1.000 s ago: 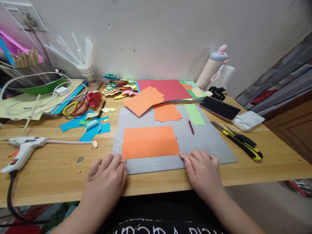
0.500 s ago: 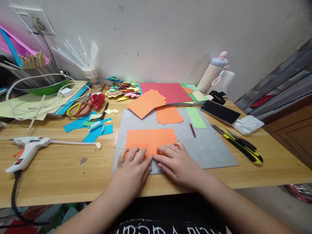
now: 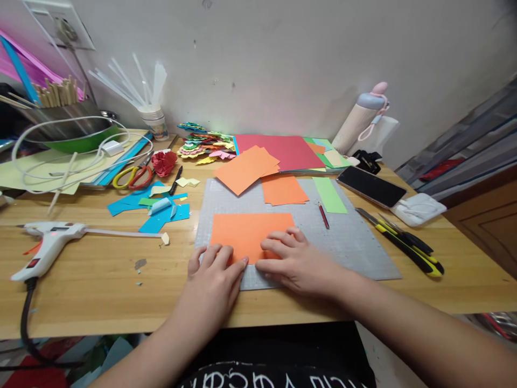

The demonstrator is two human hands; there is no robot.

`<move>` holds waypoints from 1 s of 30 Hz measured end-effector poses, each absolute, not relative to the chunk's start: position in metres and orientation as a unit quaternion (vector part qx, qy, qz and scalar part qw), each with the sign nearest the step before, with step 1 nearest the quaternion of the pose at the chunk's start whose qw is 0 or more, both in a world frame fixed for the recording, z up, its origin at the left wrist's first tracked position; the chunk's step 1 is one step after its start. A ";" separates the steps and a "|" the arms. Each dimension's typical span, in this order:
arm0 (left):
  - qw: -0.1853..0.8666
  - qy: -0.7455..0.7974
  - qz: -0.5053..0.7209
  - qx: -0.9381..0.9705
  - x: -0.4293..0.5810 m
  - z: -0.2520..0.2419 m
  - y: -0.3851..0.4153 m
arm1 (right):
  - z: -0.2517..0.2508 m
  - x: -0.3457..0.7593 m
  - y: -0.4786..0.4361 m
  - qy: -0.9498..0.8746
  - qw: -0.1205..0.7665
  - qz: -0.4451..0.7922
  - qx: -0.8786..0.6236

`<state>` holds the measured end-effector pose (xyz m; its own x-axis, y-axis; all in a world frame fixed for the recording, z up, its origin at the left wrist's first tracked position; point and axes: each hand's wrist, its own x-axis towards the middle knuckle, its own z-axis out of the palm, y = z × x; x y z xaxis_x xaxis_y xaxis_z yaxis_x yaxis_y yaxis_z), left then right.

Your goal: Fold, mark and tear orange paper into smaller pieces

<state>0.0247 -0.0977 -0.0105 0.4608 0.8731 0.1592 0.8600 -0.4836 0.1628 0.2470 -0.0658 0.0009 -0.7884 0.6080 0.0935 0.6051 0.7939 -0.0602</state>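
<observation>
A sheet of orange paper (image 3: 252, 231) lies on the grey cutting mat (image 3: 335, 253) in front of me. My left hand (image 3: 212, 269) rests on its near left part, fingers spread and slightly bent, with the thumb pressing at the near edge. Over the near right part is my right hand (image 3: 288, 258), its fingers apart and bent, fingertips on or just above the paper. Whether the near edge is folded I cannot tell. Smaller orange pieces (image 3: 283, 189) and a light green strip (image 3: 329, 195) lie behind. A short pencil (image 3: 323, 215) lies to the right.
On the left are a glue gun (image 3: 52, 242), scissors (image 3: 133, 177), blue paper scraps (image 3: 161, 218) and a cup of glue sticks (image 3: 154, 123). A utility knife (image 3: 404, 245), a phone (image 3: 371, 186) and a bottle (image 3: 359, 118) stand or lie on the right. Red paper (image 3: 283, 152) is at the back.
My hands have moved apart at the paper's near edge, where the thumb and fingers met before. The whole view has shifted slightly. The orange sheet stays in place on the mat.
</observation>
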 end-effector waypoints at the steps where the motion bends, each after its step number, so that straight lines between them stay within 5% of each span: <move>1: 0.032 0.508 0.112 0.854 0.025 -0.010 -0.098 | 0.000 0.250 -0.066 -0.945 0.054 0.010 -0.324; 21: 0.030 0.504 0.114 0.856 0.022 -0.011 -0.098 | -0.001 0.352 -0.084 -0.921 0.043 -0.056 -0.382; 30: 0.010 0.406 0.037 0.913 0.023 -0.002 -0.087 | -0.009 0.294 -0.114 -0.903 0.085 -0.007 -0.421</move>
<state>0.0231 -0.0865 -0.0023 0.6679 0.7420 0.0583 0.7404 -0.6704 0.0488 0.2935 -0.1140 -0.0090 -0.6306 0.7594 0.1602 0.7619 0.6451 -0.0589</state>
